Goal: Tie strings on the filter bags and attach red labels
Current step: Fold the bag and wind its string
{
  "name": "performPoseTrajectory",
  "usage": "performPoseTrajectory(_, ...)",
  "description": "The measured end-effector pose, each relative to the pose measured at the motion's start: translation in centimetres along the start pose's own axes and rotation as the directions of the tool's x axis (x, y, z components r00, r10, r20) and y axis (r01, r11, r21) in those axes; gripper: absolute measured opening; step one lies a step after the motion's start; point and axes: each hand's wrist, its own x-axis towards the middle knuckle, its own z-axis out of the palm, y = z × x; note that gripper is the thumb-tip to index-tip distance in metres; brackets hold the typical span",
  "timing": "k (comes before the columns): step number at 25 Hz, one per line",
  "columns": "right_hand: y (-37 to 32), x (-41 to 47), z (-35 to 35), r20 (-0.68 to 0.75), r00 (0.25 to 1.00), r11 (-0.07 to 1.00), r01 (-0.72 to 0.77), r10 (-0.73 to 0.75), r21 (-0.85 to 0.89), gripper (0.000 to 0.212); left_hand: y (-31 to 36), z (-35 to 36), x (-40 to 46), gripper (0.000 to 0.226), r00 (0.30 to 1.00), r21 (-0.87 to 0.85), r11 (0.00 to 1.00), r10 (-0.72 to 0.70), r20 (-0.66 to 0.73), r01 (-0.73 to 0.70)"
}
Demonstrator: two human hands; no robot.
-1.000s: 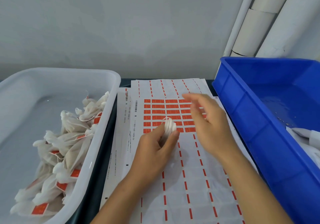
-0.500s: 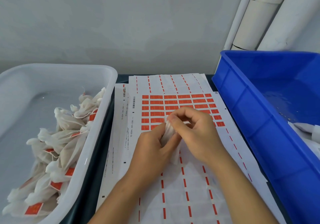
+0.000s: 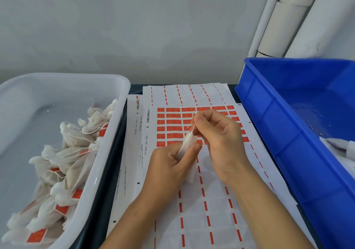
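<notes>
Gripping a filter bag [image 3: 187, 147] in my L hand [image 3: 169, 170], fingers curled round it, over the label sheets [image 3: 211, 200]. R hand [image 3: 221, 143] pinches the string [image 3: 193, 126] at the bag's top. Red labels [image 3: 172, 128] fill the sheet's middle rows; side print reads approx "0802-1600 14458-56", w/ barcodes. White tub [image 3: 107, 152] at L holds tagged bags [image 3: 63, 164]; blue crate [image 3: 288, 133] at R.

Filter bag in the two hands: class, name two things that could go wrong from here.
1. The right hand pinches the thin string at the filter bag neck; a hard pull might snap it or tear the bag.
2. The left hand works above the label sheet; brushing it could lift red labels.
</notes>
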Motion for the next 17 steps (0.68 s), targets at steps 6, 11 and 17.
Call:
performPoseTrajectory(6, -0.2, 0.1, 0.1, 0.093, 0.994, 0.995, -0.064, 0.057, 0.075, 0.023, -1.1, -0.8, 2.1, 0.036, 0.962, -0.289, 0.919, -0.241, 0.131, 0.27)
performPoseTrajectory(11, -0.8, 0.7, -0.4, 0.229, 0.973, 0.993, -0.021, -0.006, 0.114, 0.023, -1.7, -2.0, 1.3, 0.051, 0.924, -0.529, 0.8, -0.08, 0.373, 0.283)
performPoseTrajectory(17, -0.3, 0.2, -1.0, 0.321, 0.947, 0.979, -0.062, -0.004, 0.195, 0.021, -0.4, -3.1, 1.5, 0.047, 0.87, -0.511, 0.802, -0.019, 0.494, 0.308)
